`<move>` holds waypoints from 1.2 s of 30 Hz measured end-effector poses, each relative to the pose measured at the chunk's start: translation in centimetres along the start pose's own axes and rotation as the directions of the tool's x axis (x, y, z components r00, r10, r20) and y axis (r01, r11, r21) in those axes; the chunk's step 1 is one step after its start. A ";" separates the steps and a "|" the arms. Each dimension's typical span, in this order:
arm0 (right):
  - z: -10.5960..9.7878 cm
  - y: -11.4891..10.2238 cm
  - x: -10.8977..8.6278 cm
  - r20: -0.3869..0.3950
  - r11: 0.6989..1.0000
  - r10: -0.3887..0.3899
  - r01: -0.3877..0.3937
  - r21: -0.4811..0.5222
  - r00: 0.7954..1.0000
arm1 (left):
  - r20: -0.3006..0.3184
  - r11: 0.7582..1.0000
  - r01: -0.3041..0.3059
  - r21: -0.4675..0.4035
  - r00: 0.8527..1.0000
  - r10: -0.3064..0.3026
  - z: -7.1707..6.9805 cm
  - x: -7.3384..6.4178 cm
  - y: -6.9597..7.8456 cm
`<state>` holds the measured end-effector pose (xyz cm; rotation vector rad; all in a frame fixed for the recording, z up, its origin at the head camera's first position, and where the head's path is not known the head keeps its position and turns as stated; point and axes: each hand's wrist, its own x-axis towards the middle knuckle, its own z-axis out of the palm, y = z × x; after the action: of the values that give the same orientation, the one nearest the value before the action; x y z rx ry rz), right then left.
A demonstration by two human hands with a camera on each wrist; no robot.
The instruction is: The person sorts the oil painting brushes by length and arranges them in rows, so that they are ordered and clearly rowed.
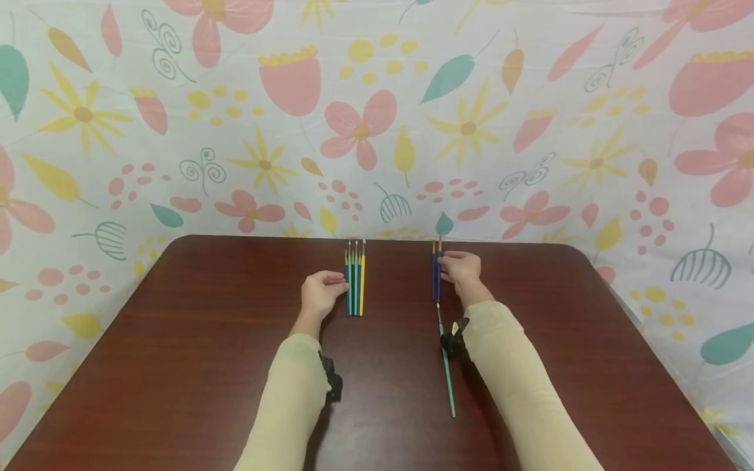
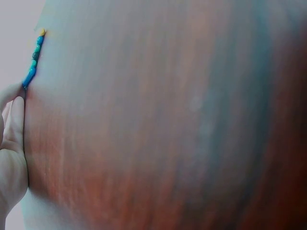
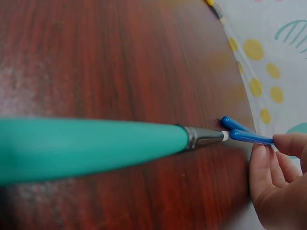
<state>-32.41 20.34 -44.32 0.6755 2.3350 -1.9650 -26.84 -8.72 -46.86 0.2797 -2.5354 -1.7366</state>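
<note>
Several slim paintbrushes (image 1: 355, 288) with blue, green and yellow handles lie side by side on the table, bristles toward the far edge. At their left side my left hand (image 1: 321, 293) pinches the outermost blue paintbrush (image 1: 346, 297) between thumb and fingers. In the left wrist view the row's handle ends (image 2: 36, 52) show just beyond the fingertips. My right hand (image 1: 462, 268) pinches a dark blue paintbrush (image 1: 438, 268), with a second blue paintbrush (image 1: 434, 278) close along its left. A green paintbrush (image 1: 448, 373) lies nearer, its bristles close to the blue handle ends.
The dark reddish-brown wooden table (image 1: 177, 327) has rounded far corners. Behind it hangs a white cloth (image 1: 406, 85) printed with flowers and leaves. A black wrist camera (image 1: 453, 337) on the right sleeve partly overlaps the green paintbrush in the head view.
</note>
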 end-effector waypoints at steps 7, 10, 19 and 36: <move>0.2 -0.1 0.3 -0.022 0.999 -0.009 0.008 -0.040 1.000 | -0.002 1.000 -0.002 -0.013 1.000 0.002 0.0 0.0 0.0; 0.3 -0.2 0.4 -0.031 0.998 -0.010 0.008 -0.054 0.999 | -0.004 1.000 -0.005 -0.010 1.000 0.005 0.0 0.0 0.0; 0.5 -0.2 0.8 -0.069 0.996 0.005 -0.011 -0.092 0.998 | 0.012 1.000 -0.001 0.017 1.000 0.000 0.0 -0.3 0.2; 0.9 -0.6 0.4 -0.078 0.990 -0.030 0.019 -0.142 0.996 | 0.008 1.000 0.000 0.002 1.000 0.000 -0.1 0.0 0.2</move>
<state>-33.19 19.50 -44.11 0.7320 2.5111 -1.7925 -26.84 -8.69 -46.65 0.2736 -2.5424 -1.7394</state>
